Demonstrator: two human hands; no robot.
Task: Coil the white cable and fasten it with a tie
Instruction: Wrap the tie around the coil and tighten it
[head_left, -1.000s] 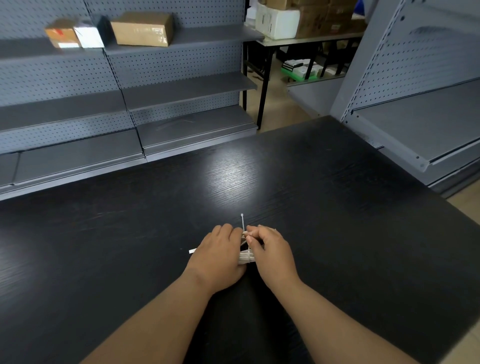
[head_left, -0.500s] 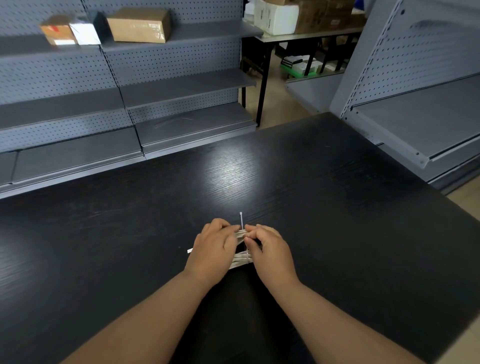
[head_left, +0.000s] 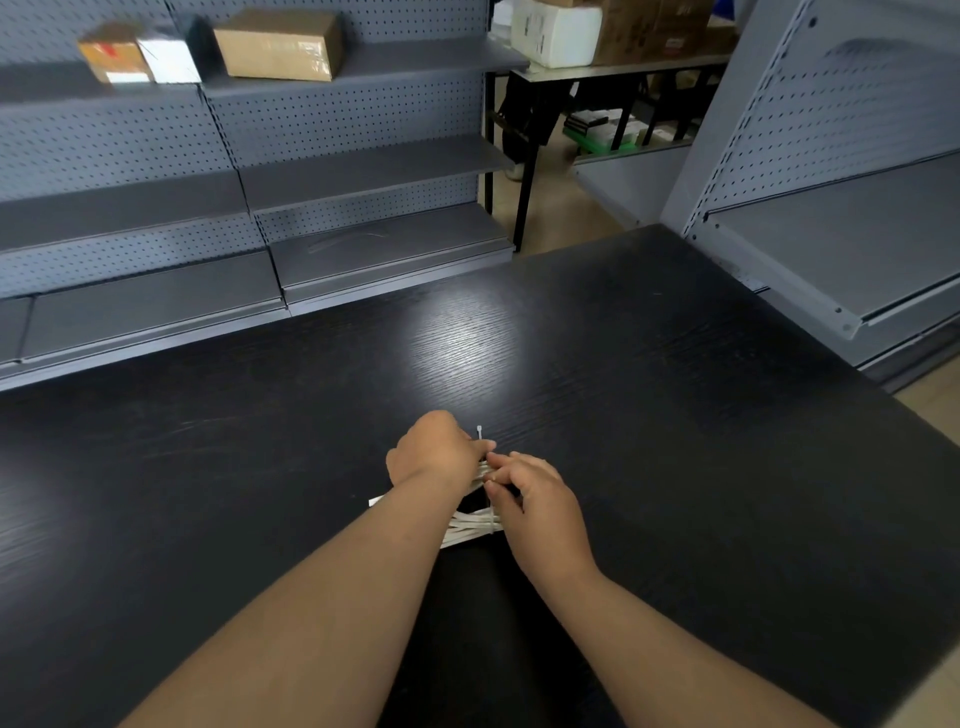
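Observation:
The white cable (head_left: 470, 526) lies coiled in a flat bundle on the black table (head_left: 675, 415), mostly hidden under my hands. My left hand (head_left: 434, 452) grips the far part of the bundle, fingers curled over it. My right hand (head_left: 540, 501) pinches the thin white tie (head_left: 479, 432) where it crosses the bundle; the tie's head sticks up just beyond my fingers. One white cable end (head_left: 375, 502) pokes out to the left under my left forearm.
Grey pegboard shelving (head_left: 363, 171) runs behind the table, with cardboard boxes (head_left: 280, 44) on its top shelf. Another grey shelf unit (head_left: 831, 234) stands at the right. A further table with boxes (head_left: 613, 31) is at the back.
My left hand has slid forward over the far part of the bundle. My right hand has drawn slightly back and right, uncovering more of the near cable strands.

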